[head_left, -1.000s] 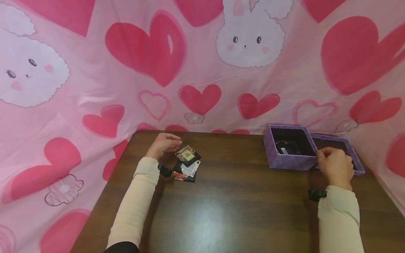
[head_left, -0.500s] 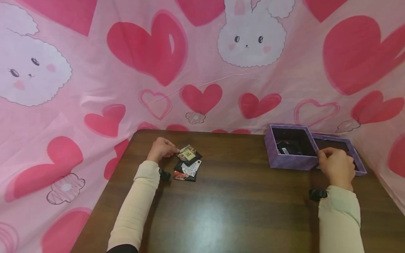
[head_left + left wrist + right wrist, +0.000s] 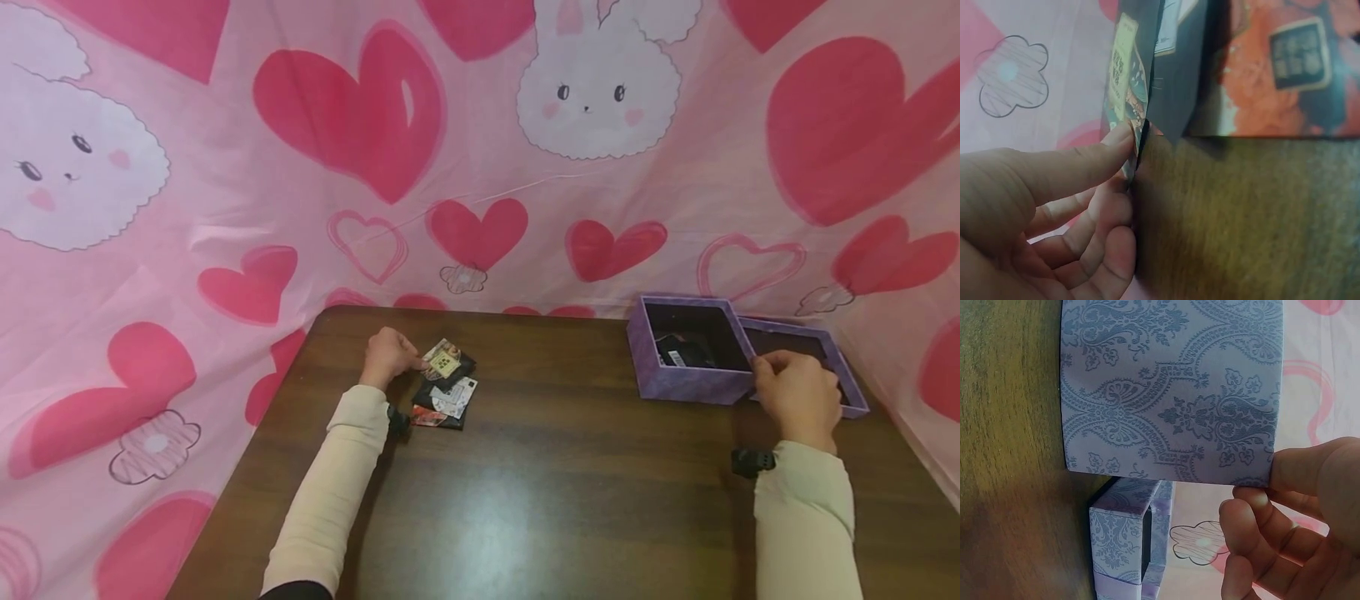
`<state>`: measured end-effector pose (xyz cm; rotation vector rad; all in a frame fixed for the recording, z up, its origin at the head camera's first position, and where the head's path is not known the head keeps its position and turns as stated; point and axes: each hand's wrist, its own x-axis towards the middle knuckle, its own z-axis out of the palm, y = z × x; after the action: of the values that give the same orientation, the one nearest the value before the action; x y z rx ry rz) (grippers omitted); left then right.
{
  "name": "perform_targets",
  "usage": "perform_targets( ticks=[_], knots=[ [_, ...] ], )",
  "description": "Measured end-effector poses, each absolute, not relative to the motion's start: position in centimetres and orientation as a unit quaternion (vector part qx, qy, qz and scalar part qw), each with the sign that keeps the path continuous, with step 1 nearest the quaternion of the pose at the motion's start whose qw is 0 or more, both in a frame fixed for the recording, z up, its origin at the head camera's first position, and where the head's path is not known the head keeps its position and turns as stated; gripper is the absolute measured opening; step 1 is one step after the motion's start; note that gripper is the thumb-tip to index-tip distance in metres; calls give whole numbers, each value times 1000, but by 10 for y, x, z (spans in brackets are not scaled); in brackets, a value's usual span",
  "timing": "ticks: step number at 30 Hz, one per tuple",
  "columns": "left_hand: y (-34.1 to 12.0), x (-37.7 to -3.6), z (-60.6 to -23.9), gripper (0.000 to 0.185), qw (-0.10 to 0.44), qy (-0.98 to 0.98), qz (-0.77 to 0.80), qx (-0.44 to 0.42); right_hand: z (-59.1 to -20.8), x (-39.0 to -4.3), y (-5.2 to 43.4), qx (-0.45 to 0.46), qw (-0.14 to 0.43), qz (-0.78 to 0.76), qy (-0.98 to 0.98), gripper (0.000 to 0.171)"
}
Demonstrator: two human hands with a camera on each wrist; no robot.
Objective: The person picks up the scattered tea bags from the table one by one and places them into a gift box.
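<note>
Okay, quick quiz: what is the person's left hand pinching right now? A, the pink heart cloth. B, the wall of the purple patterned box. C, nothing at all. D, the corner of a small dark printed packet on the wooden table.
D: the left hand pinches the edge of the top small dark printed packet, thumb on it in the left wrist view, while the right hand holds the purple patterned box.

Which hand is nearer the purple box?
Right. The right hand grips the purple box at its near corner; the left hand is across the table, pinching a packet.
</note>
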<state>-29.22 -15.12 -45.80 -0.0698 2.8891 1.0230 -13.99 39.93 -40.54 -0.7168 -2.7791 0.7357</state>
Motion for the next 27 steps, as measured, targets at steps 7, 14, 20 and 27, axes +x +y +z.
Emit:
perform_targets(
  ticks=[7,14,20,27],
  knots=[
    [-150,-293,-458,22,50,944,325,-17,-406,-140,400,-240,98,244,-934,43],
    [-152,-293,-453,18,93,928,360,-10,-409,-141,401,-239,94,243,-935,43],
    [-156,-297,-453,16,120,893,434,-11,-409,-141,401,-241,95,245,-934,43],
    [-155,-297,-449,15,109,872,476,-27,-409,-141,401,-239,97,248,-934,43]
  ],
)
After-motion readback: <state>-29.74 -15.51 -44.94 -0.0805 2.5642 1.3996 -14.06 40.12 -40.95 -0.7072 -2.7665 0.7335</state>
